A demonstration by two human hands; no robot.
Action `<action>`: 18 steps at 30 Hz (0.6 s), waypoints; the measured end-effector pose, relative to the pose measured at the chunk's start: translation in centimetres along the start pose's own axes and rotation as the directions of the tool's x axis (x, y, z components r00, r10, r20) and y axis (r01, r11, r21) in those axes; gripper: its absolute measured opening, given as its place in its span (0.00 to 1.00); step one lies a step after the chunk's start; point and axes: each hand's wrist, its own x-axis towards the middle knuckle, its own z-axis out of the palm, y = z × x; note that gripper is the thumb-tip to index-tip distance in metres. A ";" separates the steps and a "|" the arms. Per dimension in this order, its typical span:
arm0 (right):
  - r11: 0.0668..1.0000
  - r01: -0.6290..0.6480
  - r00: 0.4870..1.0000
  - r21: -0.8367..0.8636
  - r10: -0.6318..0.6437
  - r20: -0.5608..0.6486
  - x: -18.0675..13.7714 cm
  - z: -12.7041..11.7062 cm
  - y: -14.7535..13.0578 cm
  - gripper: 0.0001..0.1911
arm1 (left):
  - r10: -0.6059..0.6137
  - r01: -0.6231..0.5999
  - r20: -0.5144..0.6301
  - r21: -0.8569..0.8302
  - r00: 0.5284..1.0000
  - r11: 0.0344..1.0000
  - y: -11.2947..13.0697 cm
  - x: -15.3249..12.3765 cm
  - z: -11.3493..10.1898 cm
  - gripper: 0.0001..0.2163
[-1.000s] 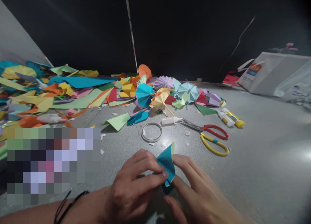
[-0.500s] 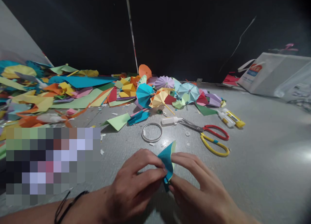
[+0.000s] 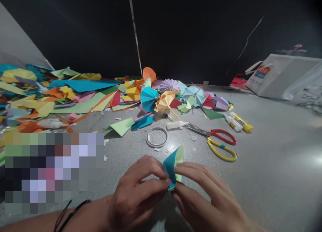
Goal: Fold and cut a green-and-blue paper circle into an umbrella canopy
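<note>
A small folded piece of paper [image 3: 174, 163], teal on one face and pale green on the other, stands upright between my two hands low in the middle of the view. My left hand [image 3: 136, 195] pinches its left side with thumb and fingers closed. My right hand [image 3: 206, 200] pinches its right side, fingers laid over the pale green face. Both hands rest just above the grey table [image 3: 271, 165]. A dark cord bracelet sits on my left wrist.
Beyond my hands lie a tape ring [image 3: 157, 137], red-and-yellow scissors [image 3: 216, 141], a small glue bottle [image 3: 176, 124] and glue sticks [image 3: 237, 121]. Several paper umbrellas [image 3: 171, 94] and a heap of coloured paper scraps [image 3: 50, 97] fill the back left. A white bag [image 3: 281, 76] stands far right.
My right hand's fingers have closed further over the paper's top right, and the piece has folded tighter and turned slightly, showing more of its pale green face.
</note>
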 end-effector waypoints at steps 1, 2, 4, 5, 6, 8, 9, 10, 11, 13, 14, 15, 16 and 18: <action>1.000 -0.021 1.000 0.014 0.021 -0.005 0.0 -0.1 0.0 0.12 | -0.003 0.003 0.023 -0.012 1.000 1.000 0.0 0.1 -0.2 0.07; 0.998 -0.047 0.999 0.030 0.048 -0.001 0.0 -0.2 0.0 0.13 | -0.006 0.007 0.036 -0.026 0.999 1.000 -0.1 0.2 -0.3 0.08; 0.992 -0.100 0.995 0.081 0.097 0.033 0.0 -0.5 0.2 0.15 | -0.016 0.019 0.055 -0.049 0.998 0.999 -0.1 0.4 -0.6 0.10; 0.985 -0.131 0.991 0.113 0.125 0.054 0.0 -0.7 0.3 0.16 | -0.015 0.019 0.058 -0.063 0.998 0.998 -0.1 0.5 -0.7 0.11; 0.977 -0.156 0.987 0.145 0.147 0.067 0.0 -0.8 0.4 0.17 | -0.013 0.018 0.065 -0.076 0.998 0.997 -0.2 0.6 -0.7 0.11; 0.961 -0.195 0.980 0.195 0.183 0.077 0.0 -0.8 0.6 0.17 | 0.006 0.004 0.099 -0.103 0.995 0.995 -0.1 0.7 -0.8 0.09; 0.952 -0.216 0.976 0.216 0.202 0.081 0.1 -0.8 0.6 0.17 | 0.020 -0.006 0.115 -0.116 0.993 0.993 -0.1 0.8 -0.8 0.07; 0.942 -0.235 0.972 0.240 0.219 0.090 0.1 -0.8 0.7 0.16 | 0.028 -0.013 0.122 -0.125 0.992 0.992 -0.1 0.8 -0.8 0.05; 0.931 -0.248 0.968 0.268 0.228 0.103 0.2 -0.7 0.6 0.15 | 0.035 -0.018 0.122 -0.132 0.992 0.991 -0.1 0.9 -0.8 0.04; 0.908 -0.264 0.963 0.325 0.233 0.132 0.3 -0.6 0.5 0.12 | 0.033 -0.018 0.113 -0.139 0.993 0.990 0.0 0.9 -0.8 0.05; 0.899 -0.271 0.961 0.344 0.234 0.147 0.3 -0.6 0.5 0.11 | 0.036 -0.020 0.112 -0.145 0.993 0.989 0.0 1.0 -0.8 0.06; 0.892 -0.279 0.959 0.355 0.237 0.158 0.3 -0.5 0.4 0.10 | 0.036 -0.019 0.110 -0.151 0.993 0.988 0.0 1.0 -0.8 0.06; 0.888 -0.287 0.956 0.360 0.241 0.169 0.3 -0.5 0.3 0.10 | 0.036 -0.019 0.111 -0.156 0.993 0.988 0.0 1.0 -0.7 0.06; 0.879 -0.301 0.951 0.370 0.249 0.183 0.3 -0.5 0.2 0.08 | 0.029 -0.012 0.109 -0.157 0.994 0.988 0.0 1.0 -0.7 0.05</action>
